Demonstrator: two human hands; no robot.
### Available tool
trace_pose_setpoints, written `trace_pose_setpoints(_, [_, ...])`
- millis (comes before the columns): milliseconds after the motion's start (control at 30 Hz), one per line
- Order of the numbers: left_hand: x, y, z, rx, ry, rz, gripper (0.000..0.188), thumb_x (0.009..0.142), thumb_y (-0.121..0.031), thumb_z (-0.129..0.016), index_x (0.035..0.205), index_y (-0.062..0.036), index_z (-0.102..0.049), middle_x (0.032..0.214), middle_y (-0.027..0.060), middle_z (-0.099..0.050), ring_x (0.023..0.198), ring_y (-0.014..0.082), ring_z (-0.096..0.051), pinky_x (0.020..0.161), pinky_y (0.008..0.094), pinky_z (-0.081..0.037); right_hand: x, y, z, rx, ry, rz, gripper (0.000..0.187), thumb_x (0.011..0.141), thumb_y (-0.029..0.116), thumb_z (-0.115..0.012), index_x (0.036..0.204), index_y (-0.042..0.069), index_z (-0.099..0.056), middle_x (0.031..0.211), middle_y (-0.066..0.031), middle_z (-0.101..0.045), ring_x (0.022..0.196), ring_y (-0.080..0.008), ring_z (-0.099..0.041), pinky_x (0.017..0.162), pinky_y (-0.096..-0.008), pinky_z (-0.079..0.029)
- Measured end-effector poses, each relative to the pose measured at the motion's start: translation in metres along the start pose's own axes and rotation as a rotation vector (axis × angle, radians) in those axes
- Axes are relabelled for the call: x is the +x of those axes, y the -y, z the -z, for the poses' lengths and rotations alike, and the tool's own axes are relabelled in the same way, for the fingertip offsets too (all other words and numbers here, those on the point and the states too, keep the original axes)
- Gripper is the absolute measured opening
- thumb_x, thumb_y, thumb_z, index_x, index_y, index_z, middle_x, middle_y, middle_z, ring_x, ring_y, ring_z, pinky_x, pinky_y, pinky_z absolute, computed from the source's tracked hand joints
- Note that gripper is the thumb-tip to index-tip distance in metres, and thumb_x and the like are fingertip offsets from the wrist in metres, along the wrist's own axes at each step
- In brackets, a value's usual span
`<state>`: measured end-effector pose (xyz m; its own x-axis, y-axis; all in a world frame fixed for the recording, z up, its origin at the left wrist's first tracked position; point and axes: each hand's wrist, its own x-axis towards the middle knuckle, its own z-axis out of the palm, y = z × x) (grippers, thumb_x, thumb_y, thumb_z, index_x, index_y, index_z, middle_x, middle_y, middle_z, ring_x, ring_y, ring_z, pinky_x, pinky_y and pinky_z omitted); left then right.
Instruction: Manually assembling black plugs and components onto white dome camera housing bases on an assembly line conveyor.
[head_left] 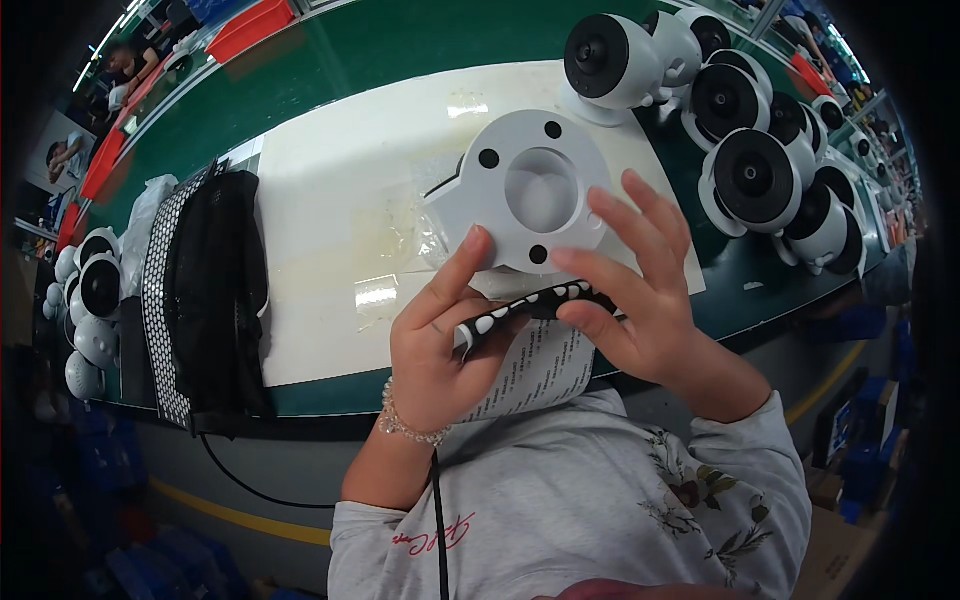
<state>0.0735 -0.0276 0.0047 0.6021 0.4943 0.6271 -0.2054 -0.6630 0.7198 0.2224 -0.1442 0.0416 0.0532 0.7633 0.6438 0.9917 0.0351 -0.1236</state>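
Note:
A white round camera base (478,205) lies bottom up on the pale mat, with a round recess at its middle and several black round pads (488,158) around it. My left hand (440,350) is closed on a black sticker strip with white round gaps (540,302); its printed backing paper (540,370) hangs below. That hand's index fingertip rests at the base's near edge. My right hand (645,290) is over the base's right side, fingers apart. Its index fingertip is beside the nearest pad, and its thumb is by the strip's right end, contact unclear.
Several white cameras with black fronts (750,172) crowd the right side of the green table (370,50). To the left lie a black mesh bundle (215,290) and more white cameras (100,285). Clear plastic film (432,225) sits beside the base. Red bins (250,28) stand farther back.

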Motion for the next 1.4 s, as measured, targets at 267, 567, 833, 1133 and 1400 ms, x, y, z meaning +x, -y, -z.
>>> trace_pose_setpoints(267, [-0.004, 0.002, -0.003, 0.038, 0.014, -0.03, 0.018, 0.063, 0.005, -0.069, 0.077, 0.0021, -0.057, 0.127, 0.021, -0.043, 0.077, 0.0185, -0.062, 0.068, 0.0269, -0.049, -0.006, -0.003, 0.005, 0.284, 0.04, 0.049, 0.014, 0.07, 0.011, -0.067, 0.084, 0.011, -0.065, 0.126, -0.0119, -0.044, 0.125, -0.0338, -0.028, 0.098, -0.0421, -0.024])
trace_pose_setpoints(567, [-0.005, 0.002, -0.004, 0.088, 0.002, 0.038, 0.02, 0.062, 0.005, -0.07, 0.076, 0.0032, -0.057, 0.125, 0.0218, -0.045, 0.072, 0.0176, -0.061, 0.067, 0.0266, -0.049, 0.009, -0.033, -0.002, 0.514, -0.026, -0.274, 0.005, 0.077, 0.008, -0.06, 0.081, 0.005, -0.062, 0.123, -0.0115, -0.048, 0.124, -0.0312, -0.032, 0.099, -0.0385, -0.025])
trace_pose_setpoints(833, [-0.004, 0.002, -0.006, 0.084, -0.004, 0.005, 0.021, 0.062, 0.006, -0.07, 0.078, 0.005, -0.057, 0.128, 0.0229, -0.041, 0.073, 0.0143, -0.058, 0.074, 0.0264, -0.047, -0.002, -0.032, 0.01, -0.116, -0.019, 0.036, 0.02, 0.075, 0.014, -0.062, 0.094, 0.008, -0.064, 0.111, -0.0096, -0.057, 0.113, -0.028, -0.044, 0.1, -0.0391, -0.019])
trace_pose_setpoints(1133, [-0.007, 0.009, 0.001, 0.124, 0.046, -0.016, 0.025, 0.056, 0.003, -0.07, 0.08, -0.0013, -0.062, 0.125, 0.0185, -0.046, 0.08, 0.0217, -0.06, 0.064, 0.0285, -0.048, 0.081, -0.053, 0.0, 0.265, -0.004, 0.1, 0.03, 0.08, 0.021, -0.058, 0.102, 0.001, -0.057, 0.104, -0.0095, -0.057, 0.098, -0.0271, -0.051, 0.086, -0.0297, -0.036])
trace_pose_setpoints(1400, [-0.022, 0.019, 0.049, 0.028, 0.021, -0.007, 0.032, 0.053, 0.002, -0.073, 0.082, -0.0055, -0.063, 0.123, 0.0149, -0.049, 0.088, 0.0225, -0.058, 0.062, 0.0278, -0.047, 0.16, -0.076, -0.008, 0.862, 0.534, -0.38, 0.027, 0.076, 0.021, -0.067, 0.092, 0.002, -0.058, 0.081, -0.0006, -0.058, 0.07, -0.0034, -0.052, 0.058, -0.0172, -0.042])
